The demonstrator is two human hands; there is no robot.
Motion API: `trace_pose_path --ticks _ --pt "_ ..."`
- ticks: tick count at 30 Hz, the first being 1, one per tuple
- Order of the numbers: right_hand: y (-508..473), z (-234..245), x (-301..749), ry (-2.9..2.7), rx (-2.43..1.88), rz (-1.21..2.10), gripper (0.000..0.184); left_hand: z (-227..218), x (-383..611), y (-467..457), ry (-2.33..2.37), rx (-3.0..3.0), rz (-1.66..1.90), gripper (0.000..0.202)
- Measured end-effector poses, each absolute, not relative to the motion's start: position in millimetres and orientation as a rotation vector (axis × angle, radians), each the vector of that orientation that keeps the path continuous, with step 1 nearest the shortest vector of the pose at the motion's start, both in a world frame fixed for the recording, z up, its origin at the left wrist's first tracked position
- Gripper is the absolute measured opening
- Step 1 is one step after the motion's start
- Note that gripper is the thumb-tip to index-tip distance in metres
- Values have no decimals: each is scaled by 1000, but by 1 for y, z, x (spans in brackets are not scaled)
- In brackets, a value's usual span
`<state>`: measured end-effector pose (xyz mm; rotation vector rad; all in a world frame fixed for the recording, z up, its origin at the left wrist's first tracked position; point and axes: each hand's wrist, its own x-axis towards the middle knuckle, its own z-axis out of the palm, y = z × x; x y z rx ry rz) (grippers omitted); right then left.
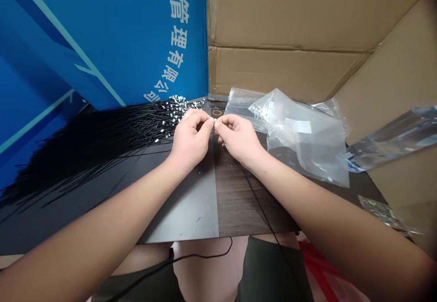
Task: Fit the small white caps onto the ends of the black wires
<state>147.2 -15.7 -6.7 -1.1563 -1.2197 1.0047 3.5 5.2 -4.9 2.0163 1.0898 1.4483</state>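
Observation:
My left hand (pixel 190 137) and my right hand (pixel 238 139) meet over the dark wooden table (pixel 235 202), fingertips pinched together on a small white piece at the end of a thin black wire (pixel 262 211). That wire runs from the right hand down across the table toward my lap. A large bundle of black wires (pixel 88 147) with small white end pieces (pixel 174 108) lies fanned out to the left of my hands.
Clear plastic bags (pixel 300 133) lie crumpled to the right of my hands. A blue board (pixel 102 38) with white characters stands at the back left, cardboard sheets (pixel 290 28) at the back and right. A grey mat (pixel 191 211) covers the table's left part.

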Motion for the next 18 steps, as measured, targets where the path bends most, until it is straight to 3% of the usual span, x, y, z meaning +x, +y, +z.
trace_pose_path --ticks 18 --pt "-15 -16 144 -1156 -1135 1023 14 -14 9 7 1119 2232 1505 18"
